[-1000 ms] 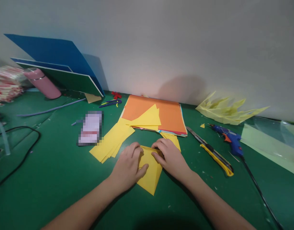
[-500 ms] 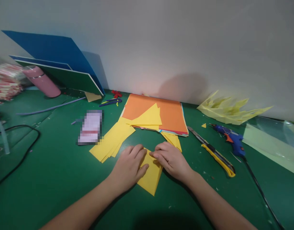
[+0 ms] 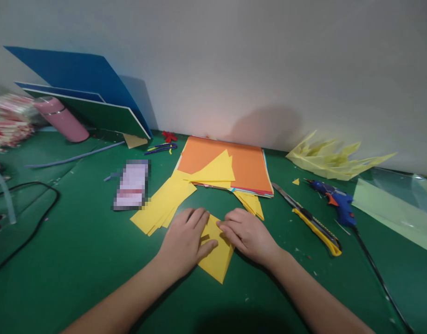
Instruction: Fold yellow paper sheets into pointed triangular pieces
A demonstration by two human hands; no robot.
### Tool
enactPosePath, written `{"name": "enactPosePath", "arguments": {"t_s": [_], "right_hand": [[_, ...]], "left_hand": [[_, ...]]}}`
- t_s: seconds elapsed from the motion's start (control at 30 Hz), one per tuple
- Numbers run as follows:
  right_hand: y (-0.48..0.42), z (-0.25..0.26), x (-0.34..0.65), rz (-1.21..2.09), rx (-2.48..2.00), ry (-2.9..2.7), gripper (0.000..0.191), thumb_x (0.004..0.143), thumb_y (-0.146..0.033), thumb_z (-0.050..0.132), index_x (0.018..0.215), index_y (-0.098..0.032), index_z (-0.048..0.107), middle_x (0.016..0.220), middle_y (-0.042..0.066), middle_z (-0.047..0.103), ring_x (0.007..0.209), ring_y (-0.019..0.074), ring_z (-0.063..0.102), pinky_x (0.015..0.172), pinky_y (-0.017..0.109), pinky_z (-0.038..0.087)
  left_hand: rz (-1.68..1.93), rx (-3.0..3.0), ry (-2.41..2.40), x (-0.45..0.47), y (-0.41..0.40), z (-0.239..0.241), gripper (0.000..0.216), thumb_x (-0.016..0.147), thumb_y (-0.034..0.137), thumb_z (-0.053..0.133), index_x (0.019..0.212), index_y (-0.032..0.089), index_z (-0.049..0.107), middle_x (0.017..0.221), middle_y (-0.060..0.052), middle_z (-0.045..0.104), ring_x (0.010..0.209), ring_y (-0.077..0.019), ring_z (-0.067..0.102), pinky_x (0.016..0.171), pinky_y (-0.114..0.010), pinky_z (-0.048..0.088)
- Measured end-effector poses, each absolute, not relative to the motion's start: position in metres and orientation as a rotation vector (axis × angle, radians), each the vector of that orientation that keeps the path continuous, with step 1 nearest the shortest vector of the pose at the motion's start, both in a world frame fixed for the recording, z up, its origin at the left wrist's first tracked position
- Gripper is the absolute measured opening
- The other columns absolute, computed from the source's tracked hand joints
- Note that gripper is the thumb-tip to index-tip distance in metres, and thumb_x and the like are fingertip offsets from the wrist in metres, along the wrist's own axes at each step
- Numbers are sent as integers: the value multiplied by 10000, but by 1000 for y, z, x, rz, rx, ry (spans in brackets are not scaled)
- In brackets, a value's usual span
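Observation:
A folded yellow paper (image 3: 216,260) lies on the green table (image 3: 81,260) right in front of me. My left hand (image 3: 185,241) presses flat on its left half, fingers stretched forward and thumb across the sheet. My right hand (image 3: 246,234) presses on its upper right part, with fingertips laid along the top fold, close to the left hand's fingers. Neither hand lifts the paper. A fan of yellow sheets (image 3: 163,202) lies just beyond my left hand, and more yellow pieces (image 3: 251,202) lie beyond my right.
An orange-topped paper stack (image 3: 248,167) with a yellow triangle (image 3: 215,170) sits behind. A yellow utility knife (image 3: 313,222) and blue glue gun (image 3: 335,202) lie right, pale yellow scraps (image 3: 330,160) behind. Left: a blurred card (image 3: 132,184), black cable (image 3: 29,222), pink bottle (image 3: 62,118), blue boards (image 3: 84,93).
My right hand's fingers slid left along the paper's top edge toward my left hand, flattening the raised flap. The left hand stayed pressed on the paper.

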State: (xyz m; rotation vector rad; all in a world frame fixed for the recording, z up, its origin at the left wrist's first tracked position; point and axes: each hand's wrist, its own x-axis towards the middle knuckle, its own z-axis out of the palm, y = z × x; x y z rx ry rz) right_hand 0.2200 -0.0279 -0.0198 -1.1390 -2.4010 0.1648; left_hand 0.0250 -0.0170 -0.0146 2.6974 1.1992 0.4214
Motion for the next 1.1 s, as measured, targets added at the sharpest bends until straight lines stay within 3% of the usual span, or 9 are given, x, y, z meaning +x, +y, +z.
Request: {"name": "enactPosePath", "arguments": {"t_s": [0.13, 0.27, 0.43, 0.57, 0.77, 1.1], "right_hand": [[-29, -22, 220, 178, -1156, -2400, 431, 999, -270, 269, 883, -131, 660, 713, 66, 613, 687, 183, 524, 636, 299, 401], [-30, -22, 219, 200, -1200, -2425, 384, 993, -278, 287, 948, -150, 647, 729, 62, 641, 680, 180, 551, 629, 290, 394], [-34, -20, 213, 221, -1321, -2448, 318, 976, -250, 327, 955, -174, 635, 730, 35, 681, 654, 166, 594, 599, 274, 365], [-39, -19, 208, 186, -1449, -2444, 287, 958, -225, 354, 959, -184, 638, 702, 22, 691, 585, 155, 604, 553, 272, 336], [-36, -14, 202, 138, -1628, -2514, 323, 879, -157, 423, 1157, -178, 586, 619, 33, 667, 511, 161, 588, 455, 264, 253], [-39, -19, 198, 84, -1747, -2493, 280, 905, -213, 418, 1143, -206, 566, 510, 4, 601, 422, 148, 513, 424, 268, 143]], "left_hand": [[613, 2488, 1183, 20, -14, -18, 387, 871, 321, 522, 1222, 166, 472, 1201, -119, 535, 1088, -271, 510, 929, -429, 441], [786, 2199, 1274, 14, -7, -20, 289, 891, 209, 417, 1175, 192, 467, 1072, -85, 560, 944, -196, 580, 828, -356, 499], [880, 2042, 1382, 8, 2, -21, 256, 842, 260, 473, 1085, 189, 513, 905, -38, 586, 857, -190, 595, 783, -355, 508], [905, 2003, 1399, 7, 5, -21, 266, 824, 280, 488, 1073, 191, 520, 880, -31, 577, 810, -181, 592, 720, -333, 514], [940, 1996, 1361, 5, 3, -17, 260, 831, 290, 491, 1073, 201, 524, 904, -34, 580, 833, -177, 587, 742, -338, 523], [909, 1835, 1368, -1, 11, -13, 257, 779, 327, 561, 1004, 202, 550, 762, 16, 580, 645, -133, 575, 630, -291, 512]]}}
